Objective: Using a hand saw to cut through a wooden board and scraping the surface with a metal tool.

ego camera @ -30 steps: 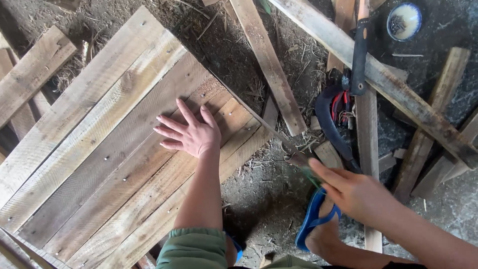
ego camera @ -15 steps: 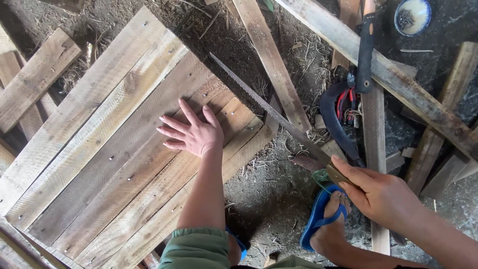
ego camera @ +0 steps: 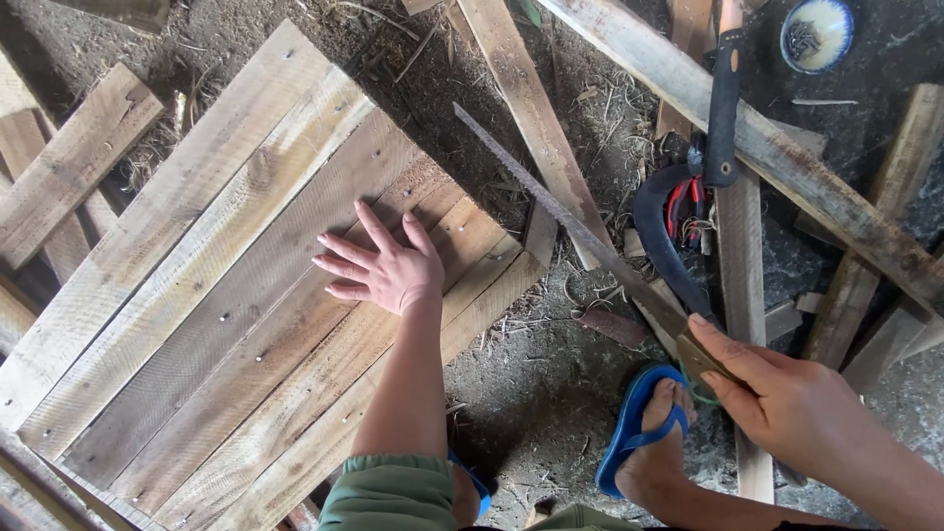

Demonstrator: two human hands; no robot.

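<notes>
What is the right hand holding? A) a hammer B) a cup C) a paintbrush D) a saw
D: the right hand grips the handle of a saw, whose long thin blade points out over the dirt, while the left hand lies flat on the wooden panel.

One head view looks steeply down, close over the hands (ego camera: 388, 267).

left hand (ego camera: 385, 267) flat on plank panel (ego camera: 226, 295) | right hand (ego camera: 787, 398) grips handsaw (ego camera: 570, 221)

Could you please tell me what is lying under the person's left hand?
The left hand lies flat on a panel of nailed wooden planks. What is beneath the panel is covered.
</notes>
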